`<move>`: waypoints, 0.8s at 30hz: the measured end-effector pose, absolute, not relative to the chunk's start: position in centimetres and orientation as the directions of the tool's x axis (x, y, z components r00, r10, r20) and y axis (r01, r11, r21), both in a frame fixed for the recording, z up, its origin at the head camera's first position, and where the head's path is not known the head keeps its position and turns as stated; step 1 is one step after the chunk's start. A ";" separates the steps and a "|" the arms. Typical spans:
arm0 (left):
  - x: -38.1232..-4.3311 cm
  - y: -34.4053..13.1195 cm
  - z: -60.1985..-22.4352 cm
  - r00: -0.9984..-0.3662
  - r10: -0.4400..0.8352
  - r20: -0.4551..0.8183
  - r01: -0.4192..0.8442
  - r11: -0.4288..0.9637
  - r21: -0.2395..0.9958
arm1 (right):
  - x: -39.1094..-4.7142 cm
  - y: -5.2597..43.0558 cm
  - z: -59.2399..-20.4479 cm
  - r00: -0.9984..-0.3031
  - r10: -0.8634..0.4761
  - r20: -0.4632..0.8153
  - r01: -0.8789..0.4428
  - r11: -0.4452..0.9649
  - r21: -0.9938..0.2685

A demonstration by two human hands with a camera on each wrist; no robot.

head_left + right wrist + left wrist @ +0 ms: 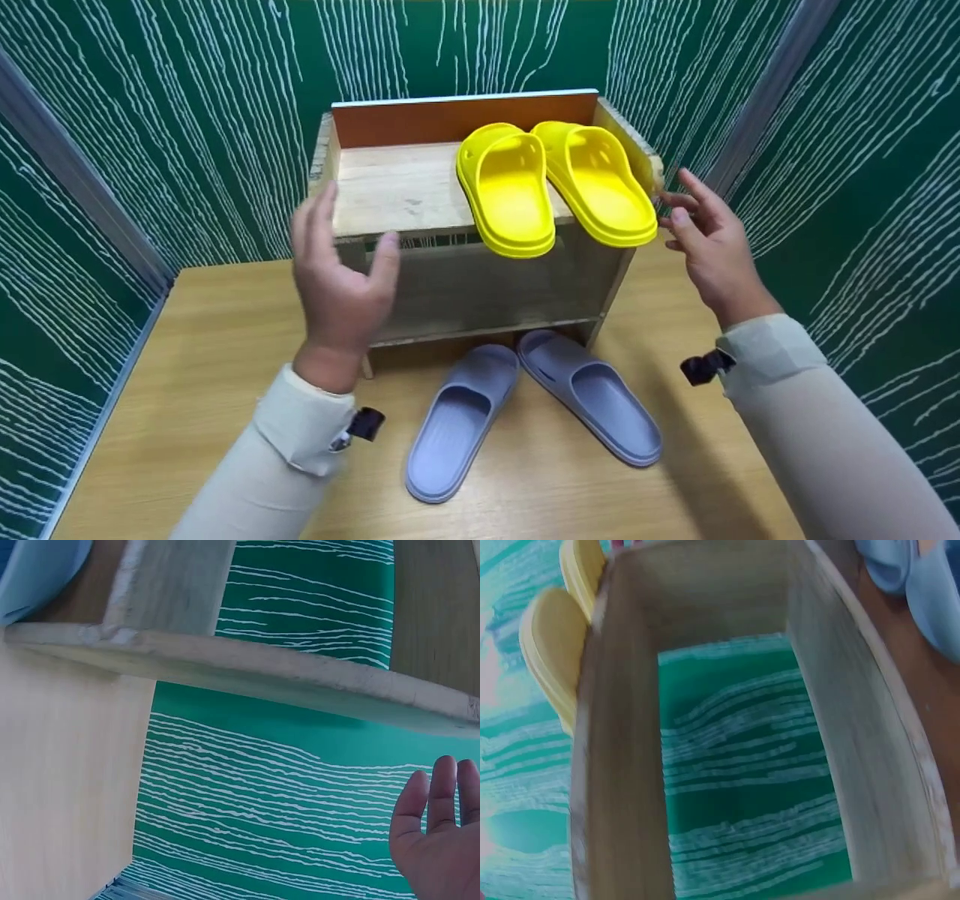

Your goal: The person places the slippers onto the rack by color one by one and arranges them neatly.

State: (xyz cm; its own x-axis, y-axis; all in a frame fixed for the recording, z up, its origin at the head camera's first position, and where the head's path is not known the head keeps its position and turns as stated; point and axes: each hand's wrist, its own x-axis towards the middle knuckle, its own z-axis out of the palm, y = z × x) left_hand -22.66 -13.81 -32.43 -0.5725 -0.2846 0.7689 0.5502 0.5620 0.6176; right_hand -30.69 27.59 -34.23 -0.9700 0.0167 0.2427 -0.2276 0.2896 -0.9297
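Observation:
A small wooden shoe rack (409,191) stands before me. Two yellow slippers (514,199) sit side by side on the right half of its top, toes to the back and heels over the front edge. My left hand (337,281), fingers up and thumb apart, is at the rack's front left corner and holds nothing. Beside the right side panel is my right hand (712,244), its fingers loosely bent and nothing in them; the right wrist view shows its fingers (442,799) apart from the panel (300,671). The left wrist view looks into the rack's lower compartment (821,705).
Two grey-purple slippers (457,427) lie on the wood-look floor (225,420) in front of the rack, toes together and heels spread. Green walls (202,112) with white wavy lines close in on the back and both sides.

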 end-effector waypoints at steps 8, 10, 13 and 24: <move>-24.0 -16.9 -33.6 -0.568 -0.344 0.748 0.494 0.584 0.644 | -28.2 29.7 -35.2 -0.966 0.037 0.254 -0.229 0.322 -0.919; -24.3 -17.5 -33.9 -0.590 -0.349 0.728 0.475 0.580 0.662 | -27.6 30.2 -35.5 -0.964 0.042 0.264 -0.240 0.303 -0.923; -24.8 -18.2 -34.3 -0.632 -0.350 0.692 0.442 0.570 0.692 | -26.6 30.9 -35.9 -0.960 0.058 0.276 -0.251 0.270 -0.930; -26.1 -19.9 -34.9 -0.754 -0.287 0.590 0.390 0.528 0.755 | -23.7 33.7 -38.0 -0.947 0.063 0.316 -0.307 0.120 -0.944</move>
